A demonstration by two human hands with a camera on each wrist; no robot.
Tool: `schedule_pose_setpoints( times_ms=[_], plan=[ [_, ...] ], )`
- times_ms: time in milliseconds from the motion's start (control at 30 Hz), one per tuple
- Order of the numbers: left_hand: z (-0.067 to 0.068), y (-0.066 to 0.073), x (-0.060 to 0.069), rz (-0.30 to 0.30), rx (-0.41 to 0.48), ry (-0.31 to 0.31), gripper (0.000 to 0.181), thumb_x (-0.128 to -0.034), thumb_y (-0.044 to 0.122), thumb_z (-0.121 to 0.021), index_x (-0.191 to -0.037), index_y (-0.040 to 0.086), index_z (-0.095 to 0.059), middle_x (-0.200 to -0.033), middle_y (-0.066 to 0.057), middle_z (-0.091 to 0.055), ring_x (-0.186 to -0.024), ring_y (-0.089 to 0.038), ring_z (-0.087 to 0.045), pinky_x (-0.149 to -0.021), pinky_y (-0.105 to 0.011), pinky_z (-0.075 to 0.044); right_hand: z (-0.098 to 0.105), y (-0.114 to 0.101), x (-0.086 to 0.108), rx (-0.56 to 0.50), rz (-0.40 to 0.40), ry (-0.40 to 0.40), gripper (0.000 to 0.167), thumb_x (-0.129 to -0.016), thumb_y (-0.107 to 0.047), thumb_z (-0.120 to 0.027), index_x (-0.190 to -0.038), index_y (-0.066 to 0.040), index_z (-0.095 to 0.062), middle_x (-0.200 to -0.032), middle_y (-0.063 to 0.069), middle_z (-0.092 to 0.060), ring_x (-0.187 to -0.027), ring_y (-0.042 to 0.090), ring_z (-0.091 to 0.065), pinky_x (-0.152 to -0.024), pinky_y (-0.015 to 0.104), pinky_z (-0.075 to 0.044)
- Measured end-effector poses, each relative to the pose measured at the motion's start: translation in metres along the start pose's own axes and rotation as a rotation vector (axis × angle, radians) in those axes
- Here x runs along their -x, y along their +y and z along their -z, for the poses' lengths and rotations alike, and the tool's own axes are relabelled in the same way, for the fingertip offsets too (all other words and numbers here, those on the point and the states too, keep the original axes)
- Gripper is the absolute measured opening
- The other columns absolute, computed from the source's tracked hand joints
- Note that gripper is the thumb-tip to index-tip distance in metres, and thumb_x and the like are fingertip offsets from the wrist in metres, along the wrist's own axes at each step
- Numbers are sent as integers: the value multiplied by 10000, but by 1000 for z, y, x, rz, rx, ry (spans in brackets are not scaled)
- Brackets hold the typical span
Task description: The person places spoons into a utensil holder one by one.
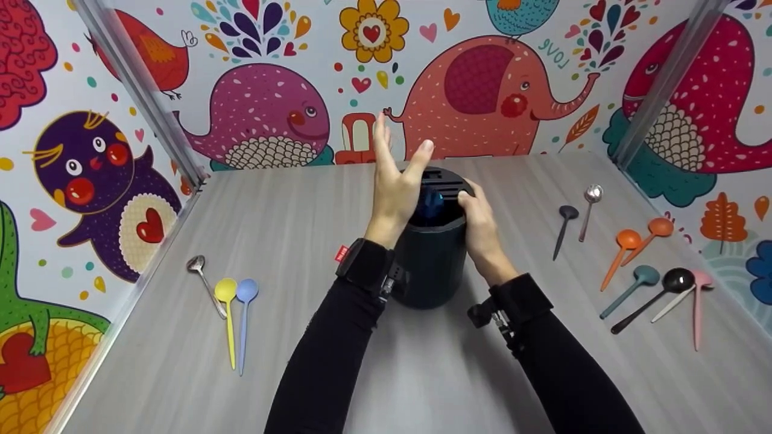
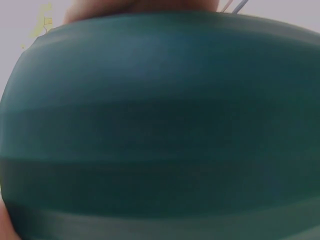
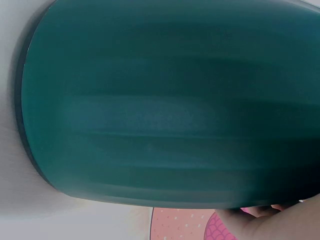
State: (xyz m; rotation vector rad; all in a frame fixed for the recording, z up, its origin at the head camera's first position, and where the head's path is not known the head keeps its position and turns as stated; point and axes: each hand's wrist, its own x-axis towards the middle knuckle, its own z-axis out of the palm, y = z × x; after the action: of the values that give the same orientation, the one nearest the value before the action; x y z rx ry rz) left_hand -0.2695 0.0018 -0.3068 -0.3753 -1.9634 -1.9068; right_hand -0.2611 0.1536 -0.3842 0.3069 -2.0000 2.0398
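A dark green, ridged utensil holder [image 1: 429,265] stands upright on the table in the head view, with a slotted black insert [image 1: 443,178] across part of its top. Something shiny and blue [image 1: 430,202] shows in its mouth; its kind is unclear. My right hand [image 1: 482,226] grips the right rim, thumb on top and fingers round the far side. At the left rim is my left hand [image 1: 395,187], its fingers straight and raised and its thumb spread. The holder's wall [image 2: 160,130] fills most of the left wrist view. In the right wrist view, fingers [image 3: 260,222] touch the holder's side.
To the left lie a silver spoon [image 1: 207,283], a yellow spoon [image 1: 227,313] and a blue spoon [image 1: 245,319]. Several more lie right, among them a dark grey spoon [image 1: 564,226], a teal spoon [image 1: 633,288] and a pink spoon [image 1: 698,307]. Cartoon-printed panels [image 1: 362,78] wall the table.
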Motion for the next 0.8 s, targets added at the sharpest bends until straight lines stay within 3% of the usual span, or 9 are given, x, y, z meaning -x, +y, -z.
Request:
schedule_pose_setpoints(
  times_ms=[300, 800],
  plan=[
    [0, 0, 1, -38, -11, 3, 885, -956, 447, -578, -1649, 248, -65, -1701, 65, -68, -1531, -101, -93, -1212, -559, -114, -1, -1, 0, 15, 7, 10, 513, -1005, -221, -389, -1464, -2, -460, -1387, 163, -527, -1234, 212, -476, -1063, 330, -331],
    [3, -1, 1, -87, -65, 5, 780, -988, 419, -500, -1643, 181, -149, -1697, 9, -127, -1520, -91, -143, -1214, -525, -149, 0, 0, -1, 25, 5, 4, 525, -1009, -229, -384, -1478, 1, -442, -1409, 162, -516, -1265, 225, -465, -1095, 366, -315]
  ],
)
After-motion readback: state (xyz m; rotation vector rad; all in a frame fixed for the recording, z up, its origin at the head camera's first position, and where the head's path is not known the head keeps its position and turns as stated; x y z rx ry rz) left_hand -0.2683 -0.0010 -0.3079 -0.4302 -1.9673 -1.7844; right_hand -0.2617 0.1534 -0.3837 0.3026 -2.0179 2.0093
